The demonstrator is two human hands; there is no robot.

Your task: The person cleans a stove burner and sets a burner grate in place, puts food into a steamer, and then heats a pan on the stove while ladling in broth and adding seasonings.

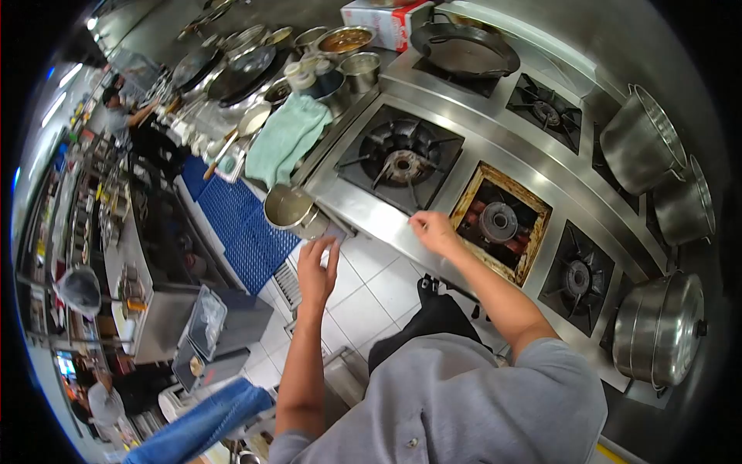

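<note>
My left hand [316, 271] is raised over the tiled floor, its fingers loosely bent and apart with nothing visible in them. Just beyond its fingertips is a small steel pot [309, 225] by the end of the stove. My right hand [434, 232] is over the front edge of the steel stove [363, 207], fingers drawn together; whatever they may hold is too small to make out. Nearest to it are a black burner grate [401, 158] and an uncovered burner [498, 223] with a rusty square frame around it.
A green towel [287, 139] drapes beside several pots and bowls. A wok [465, 50] sits on a rear burner. Large pots [641, 143] and a lidded pot [657, 331] line the right side. Blue matting [239, 224] covers some floor. A person [127, 120] stands far left.
</note>
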